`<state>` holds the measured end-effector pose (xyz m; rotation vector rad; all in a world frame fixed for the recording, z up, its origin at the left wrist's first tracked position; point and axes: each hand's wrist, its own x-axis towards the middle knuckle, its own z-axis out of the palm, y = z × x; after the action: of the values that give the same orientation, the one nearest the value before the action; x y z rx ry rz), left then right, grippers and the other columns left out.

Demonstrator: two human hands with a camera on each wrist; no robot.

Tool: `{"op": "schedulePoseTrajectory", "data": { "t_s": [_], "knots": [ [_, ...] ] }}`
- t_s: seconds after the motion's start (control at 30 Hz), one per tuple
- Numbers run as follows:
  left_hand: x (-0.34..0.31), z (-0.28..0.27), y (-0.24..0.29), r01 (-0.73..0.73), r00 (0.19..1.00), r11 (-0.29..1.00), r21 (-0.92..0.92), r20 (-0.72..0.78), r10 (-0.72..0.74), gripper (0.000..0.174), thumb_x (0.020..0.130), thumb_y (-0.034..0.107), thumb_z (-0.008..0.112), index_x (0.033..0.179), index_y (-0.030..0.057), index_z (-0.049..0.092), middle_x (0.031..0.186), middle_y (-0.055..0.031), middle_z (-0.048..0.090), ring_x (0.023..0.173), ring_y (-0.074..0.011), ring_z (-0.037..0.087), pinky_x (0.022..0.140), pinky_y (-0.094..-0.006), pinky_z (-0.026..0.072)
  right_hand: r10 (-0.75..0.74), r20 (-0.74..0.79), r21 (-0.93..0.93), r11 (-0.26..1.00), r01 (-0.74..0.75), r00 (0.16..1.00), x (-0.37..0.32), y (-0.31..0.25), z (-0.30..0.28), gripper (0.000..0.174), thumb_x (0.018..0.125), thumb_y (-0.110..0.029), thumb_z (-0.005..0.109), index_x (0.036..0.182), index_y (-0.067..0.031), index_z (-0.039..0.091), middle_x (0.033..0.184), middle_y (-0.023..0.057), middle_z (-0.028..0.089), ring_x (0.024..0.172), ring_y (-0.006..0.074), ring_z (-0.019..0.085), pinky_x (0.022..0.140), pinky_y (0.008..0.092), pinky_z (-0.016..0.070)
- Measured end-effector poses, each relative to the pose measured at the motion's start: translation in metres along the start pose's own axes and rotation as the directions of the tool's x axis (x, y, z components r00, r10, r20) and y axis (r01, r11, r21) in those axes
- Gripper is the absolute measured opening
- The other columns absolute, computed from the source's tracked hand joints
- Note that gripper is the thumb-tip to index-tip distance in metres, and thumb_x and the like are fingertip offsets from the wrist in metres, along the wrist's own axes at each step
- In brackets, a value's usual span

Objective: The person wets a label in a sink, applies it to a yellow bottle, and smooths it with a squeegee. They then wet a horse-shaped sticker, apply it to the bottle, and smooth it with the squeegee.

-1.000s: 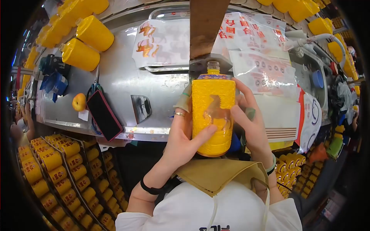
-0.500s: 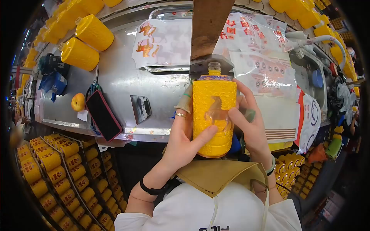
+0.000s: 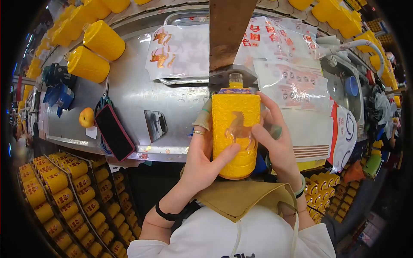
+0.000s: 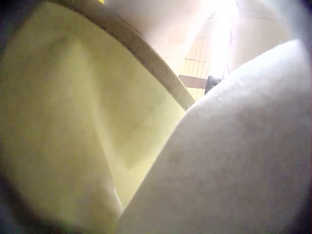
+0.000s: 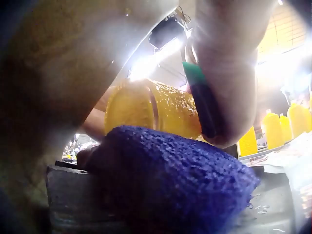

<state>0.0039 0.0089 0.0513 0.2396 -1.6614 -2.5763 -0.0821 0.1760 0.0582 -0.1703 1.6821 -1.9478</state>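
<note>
A yellow glass bottle (image 3: 230, 103) with a clear neck stands tilted toward me in the head view, a brown horse picture (image 3: 238, 125) on its front. My left hand (image 3: 206, 161) grips its left side, thumb laid over the front below the horse. On the other side my right hand (image 3: 275, 142) holds it, thumb tip at the horse's rear. A beige finger cover and a ring show on the left hand. In the right wrist view, a blue cloth (image 5: 180, 175) lies beneath the bottle. The left wrist view shows only the tan apron (image 4: 63, 122) and white fabric.
On the metal table (image 3: 129, 94) lie a phone (image 3: 114, 132), scissors (image 3: 105, 92), an apple (image 3: 86, 117) and a horse transfer sheet (image 3: 183, 51). A brown post (image 3: 230, 34) rises right behind the bottle. Printed film (image 3: 292, 81) lies right, before a sink (image 3: 344, 73). Yellow bottles (image 3: 103, 41) stand at the back left.
The bottle and both hands sit slightly lower and further left in the head view, as does the table. My right thumb has edged inward and down over the horse's rear. The grip stays the same.
</note>
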Motion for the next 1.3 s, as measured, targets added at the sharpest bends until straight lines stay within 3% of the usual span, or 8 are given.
{"op": "schedulePoseTrajectory", "data": {
  "t_s": [0.63, 0.73, 0.83, 0.93, 1.0, 1.07, 1.2, 1.3],
  "knots": [
    [-0.001, 0.002, 0.0, -0.002, 1.0, 1.0, 0.009, -0.005, 0.002, 0.085, 0.096, -0.001, 0.067, 0.162, -0.0028, 0.013, 0.161, -0.0169, 0.033, 0.149, -0.0267, 0.035, 0.123, -0.0424, 0.0289, -0.023, -0.011, 0.032, 0.999, 0.023, 1.0, 0.0, 0.001, -0.001, 0.066, 0.1, -0.013, 0.07, 0.157, -0.0039, 0.037, 0.092, -0.0022, 0.05, 0.088, 0.0088, 0.052, 0.083, 0.0237, 0.0435],
    [0.0, 0.002, 0.0, -0.011, 1.0, 1.0, 0.021, -0.001, 0.011, 0.085, 0.096, -0.001, 0.066, 0.163, -0.0022, 0.013, 0.16, -0.0167, 0.034, 0.149, -0.0268, 0.036, 0.123, -0.0424, 0.029, -0.011, 0.008, -0.119, 0.993, 0.012, 1.0, 0.001, 0.0, -0.022, 0.063, 0.098, -0.009, 0.065, 0.155, -0.0035, 0.039, 0.102, -0.0007, 0.051, 0.092, 0.0089, 0.049, 0.087, 0.023, 0.0408],
    [0.0, 0.001, -0.002, -0.014, 1.0, 0.999, 0.035, 0.002, 0.014, 0.085, 0.096, -0.001, 0.066, 0.163, -0.0019, 0.013, 0.16, -0.0169, 0.035, 0.149, -0.0269, 0.037, 0.123, -0.0423, 0.0293, -0.096, -0.111, -0.088, 0.992, 0.086, 0.989, 0.003, -0.015, -0.029, 0.073, 0.08, -0.003, 0.05, 0.153, 0.004, 0.042, 0.126, 0.0079, 0.052, 0.12, 0.0164, 0.045, 0.112, 0.031, 0.0279],
    [-0.001, 0.002, -0.001, 0.003, 1.0, 1.0, 0.024, -0.001, -0.003, 0.085, 0.096, -0.001, 0.066, 0.163, -0.002, 0.014, 0.16, -0.0169, 0.035, 0.148, -0.027, 0.037, 0.123, -0.0422, 0.0296, -0.207, -0.151, -0.153, 0.971, 0.184, 0.967, 0.01, -0.035, -0.032, 0.04, 0.095, 0.005, 0.06, 0.134, 0.0006, 0.055, 0.118, 0.0045, 0.059, 0.101, 0.0083, 0.055, 0.09, 0.0239, 0.0471],
    [-0.001, 0.003, -0.002, 0.012, 1.0, 1.0, 0.006, -0.008, -0.012, 0.085, 0.096, -0.002, 0.066, 0.163, -0.0021, 0.014, 0.16, -0.0169, 0.036, 0.148, -0.0271, 0.038, 0.123, -0.0421, 0.0297, -0.424, -0.03, -0.34, 0.856, 0.389, 0.905, 0.013, -0.057, -0.029, 0.028, 0.095, 0.01, 0.061, 0.121, 0.0013, 0.063, 0.109, 0.0044, 0.064, 0.102, 0.0107, 0.059, 0.09, 0.0262, 0.0499],
    [-0.001, 0.003, -0.003, 0.005, 1.0, 1.0, 0.001, -0.018, -0.005, 0.084, 0.096, -0.002, 0.065, 0.163, -0.0022, 0.014, 0.16, -0.0168, 0.036, 0.148, -0.0269, 0.038, 0.122, -0.0418, 0.0297, -0.582, 0.262, -0.61, 0.519, 0.599, 0.77, 0.023, -0.075, -0.029, 0.036, 0.087, 0.012, 0.063, 0.121, 0.0002, 0.065, 0.109, 0.0088, 0.066, 0.1, 0.0162, 0.063, 0.086, 0.029, 0.0532],
    [-0.002, 0.005, -0.001, 0.004, 1.0, 1.0, 0.004, -0.019, -0.004, 0.084, 0.096, -0.002, 0.066, 0.163, -0.0021, 0.015, 0.159, -0.0168, 0.036, 0.148, -0.0266, 0.038, 0.122, -0.0418, 0.0302, -0.538, 0.354, -0.645, 0.452, 0.617, 0.765, 0.023, -0.085, 0.006, 0.04, 0.081, 0.01, 0.07, 0.119, -0.0025, 0.069, 0.104, 0.0098, 0.068, 0.097, 0.022, 0.063, 0.084, 0.0333, 0.0522],
    [-0.004, 0.005, -0.002, 0.028, 0.998, 0.998, 0.047, -0.062, -0.025, 0.084, 0.096, -0.002, 0.066, 0.163, -0.0018, 0.015, 0.159, -0.0166, 0.037, 0.147, -0.0263, 0.039, 0.122, -0.0419, 0.0306, -0.46, 0.557, -0.661, 0.259, 0.704, 0.692, 0.03, -0.074, 0.019, 0.037, 0.079, 0.005, 0.074, 0.115, -0.0056, 0.073, 0.097, 0.0103, 0.068, 0.089, 0.0295, 0.062, 0.077, 0.038, 0.0523]
  ]
}}
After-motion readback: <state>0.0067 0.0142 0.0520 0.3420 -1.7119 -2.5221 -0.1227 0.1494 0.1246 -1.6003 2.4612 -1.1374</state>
